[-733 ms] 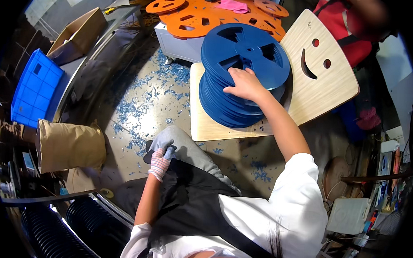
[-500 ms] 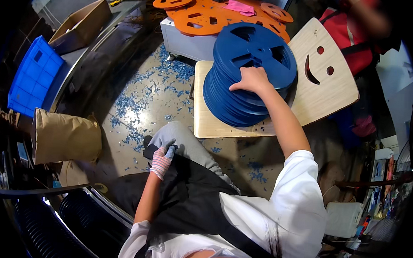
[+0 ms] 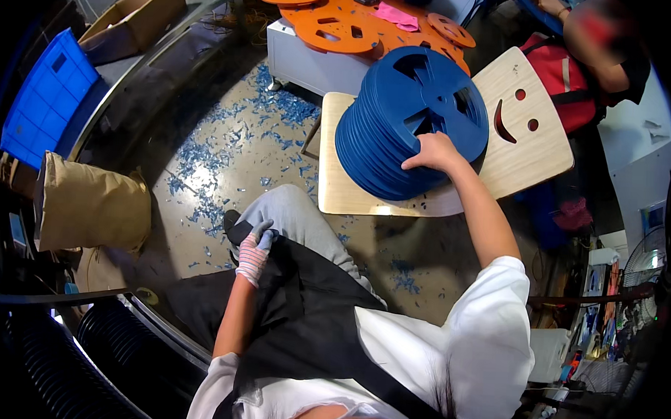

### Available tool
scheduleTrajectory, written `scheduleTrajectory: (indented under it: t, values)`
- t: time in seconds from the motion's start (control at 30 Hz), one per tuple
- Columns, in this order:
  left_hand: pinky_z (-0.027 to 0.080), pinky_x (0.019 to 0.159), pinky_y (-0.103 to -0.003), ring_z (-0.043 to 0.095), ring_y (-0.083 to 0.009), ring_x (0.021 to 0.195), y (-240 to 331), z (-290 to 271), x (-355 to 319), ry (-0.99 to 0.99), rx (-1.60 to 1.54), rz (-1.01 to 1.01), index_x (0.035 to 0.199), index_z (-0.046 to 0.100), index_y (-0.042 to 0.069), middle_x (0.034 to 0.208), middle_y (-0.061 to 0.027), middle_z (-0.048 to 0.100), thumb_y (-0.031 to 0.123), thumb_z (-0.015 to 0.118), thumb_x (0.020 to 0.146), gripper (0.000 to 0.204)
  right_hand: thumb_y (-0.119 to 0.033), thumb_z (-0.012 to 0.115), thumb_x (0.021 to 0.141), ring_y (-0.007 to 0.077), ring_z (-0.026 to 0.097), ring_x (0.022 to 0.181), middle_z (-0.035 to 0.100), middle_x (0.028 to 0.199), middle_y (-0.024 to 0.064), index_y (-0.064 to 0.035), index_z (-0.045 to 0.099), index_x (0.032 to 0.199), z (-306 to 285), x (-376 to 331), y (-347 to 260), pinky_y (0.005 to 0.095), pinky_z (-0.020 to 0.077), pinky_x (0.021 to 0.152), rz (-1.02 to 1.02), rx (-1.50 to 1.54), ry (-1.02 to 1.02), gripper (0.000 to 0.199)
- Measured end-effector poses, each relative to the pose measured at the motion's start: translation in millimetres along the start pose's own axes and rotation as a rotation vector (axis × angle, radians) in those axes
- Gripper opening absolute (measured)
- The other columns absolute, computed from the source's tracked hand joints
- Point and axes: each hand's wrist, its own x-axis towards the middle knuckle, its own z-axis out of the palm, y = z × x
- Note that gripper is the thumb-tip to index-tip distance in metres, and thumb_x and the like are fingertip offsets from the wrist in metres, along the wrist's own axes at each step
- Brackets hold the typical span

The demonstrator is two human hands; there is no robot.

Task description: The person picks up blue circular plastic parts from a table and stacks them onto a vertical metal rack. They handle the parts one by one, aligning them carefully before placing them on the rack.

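A stack of blue plastic reels (image 3: 382,148) with cut-out windows stands on the wooden seat of a chair (image 3: 332,191). My bare right hand (image 3: 435,154) reaches up to the near rim of the top reel (image 3: 456,129). Its thumb lies along the rim, and the fingers curl into a window, partly out of sight. Low over my grey trouser knee (image 3: 295,208), my left hand (image 3: 254,255) wears a striped glove with grey-blue fingertips. Those fingers are closed beside the black apron (image 3: 303,282); whatever they hold is hidden.
An orange table (image 3: 400,38) with orange discs and a pink cloth stands behind the stack. Blue shavings (image 3: 204,160) litter the floor. A brown paper sack (image 3: 92,205) and blue crate (image 3: 51,100) are left. Beyond the smiley-cut chair back is another person's arm (image 3: 603,64).
My view has shifted slightly. The reel stack and my right hand appear a little further right, with the hand still at the rim. More of the other person's arm shows at the upper right.
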Motion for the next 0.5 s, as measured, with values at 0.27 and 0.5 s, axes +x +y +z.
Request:
scheduleTrajectory:
  t: [0.27,0.5]
  values:
    - [0.045,0.079,-0.021,0.057,-0.0083,0.083,3.7,4.1,-8.7,0.045,-0.170,0.005,0.121,0.057,0.000,0.092,-0.0033,0.064,0.006,0.053,0.094,0.028,-0.054,0.078,0.050,0.0351,0.057,0.110,0.064,0.107,0.0232,0.0061,0.059,0.113,23.1,9.8,-13.1,0.0568,0.0045,0.111,0.089,-0.072,-0.105,0.089]
    - [0.048,0.080,-0.024,0.060,-0.0117,0.088,-9.5,-14.4,-20.5,0.068,-0.193,0.034,0.122,0.055,0.000,0.099,-0.0073,0.065,0.010,0.053,0.095,0.029,-0.044,0.079,0.055,0.0339,0.065,0.085,0.068,0.080,0.0181,0.0000,0.063,0.091,48.2,-12.4,-33.6,0.0573,0.0069,0.112,0.093,-0.146,0.091,0.059]
